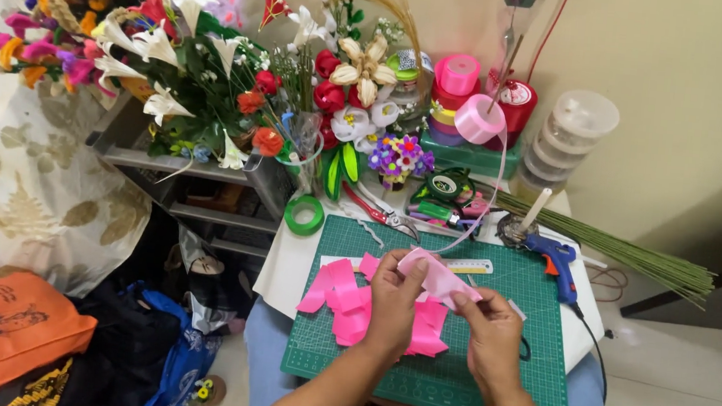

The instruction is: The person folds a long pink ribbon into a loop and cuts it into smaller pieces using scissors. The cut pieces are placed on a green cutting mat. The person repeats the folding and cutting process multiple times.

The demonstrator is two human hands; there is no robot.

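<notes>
My left hand (391, 306) and my right hand (493, 332) both pinch a strip of pale pink ribbon (437, 275) above a green cutting mat (450, 381). The strip trails up to a pink ribbon spool (478, 118) at the back of the table. Under my hands lies a pile of cut bright pink ribbon pieces (344, 302). A clear ruler (469, 266) lies just beyond my fingers.
A blue glue gun (558, 262) lies right of the mat, next to a bundle of green wire stems (635, 253). Red-handled scissors (382, 215), a green tape roll (303, 215), stacked ribbon spools (457, 85) and handmade flowers (214, 86) crowd the back. Bags (1, 337) sit on the floor at left.
</notes>
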